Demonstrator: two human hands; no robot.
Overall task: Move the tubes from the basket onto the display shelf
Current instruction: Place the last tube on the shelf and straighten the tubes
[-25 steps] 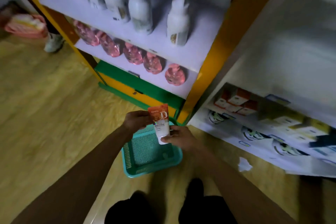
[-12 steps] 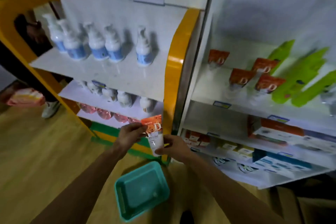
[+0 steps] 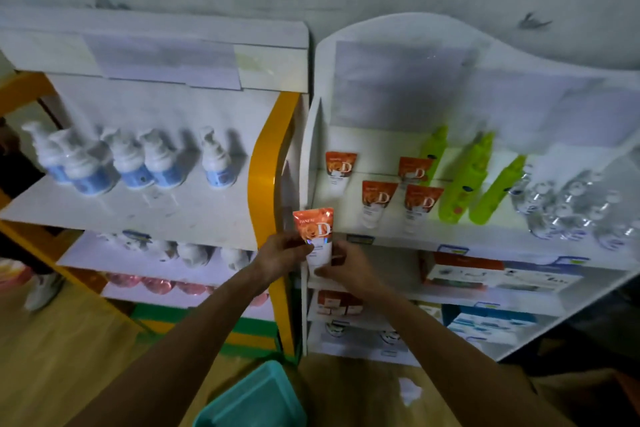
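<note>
An orange and white tube [image 3: 314, 230] stands upright between both hands, cap end down, just in front of the white display shelf [image 3: 391, 238]. My left hand [image 3: 278, 256] grips its left side and my right hand [image 3: 346, 267] holds its lower end. Several matching tubes [image 3: 379, 199] stand on the top shelf board to the right of the held one. The teal basket [image 3: 254, 399] lies on the floor below my arms, and its inside looks empty in the part that shows.
Green bottles [image 3: 465, 180] and clear bottles [image 3: 568, 208] stand right of the tubes. Boxes [image 3: 485, 276] fill the lower boards. A yellow-framed shelf [image 3: 266, 163] on the left carries pump bottles [image 3: 145, 163]. A white scrap [image 3: 409, 390] lies on the wooden floor. A person's shoe [image 3: 43, 289] shows far left.
Both hands have lifted the tube from over the basket up to the top shelf board. The view has tilted upward, so the basket now sits at the bottom edge.
</note>
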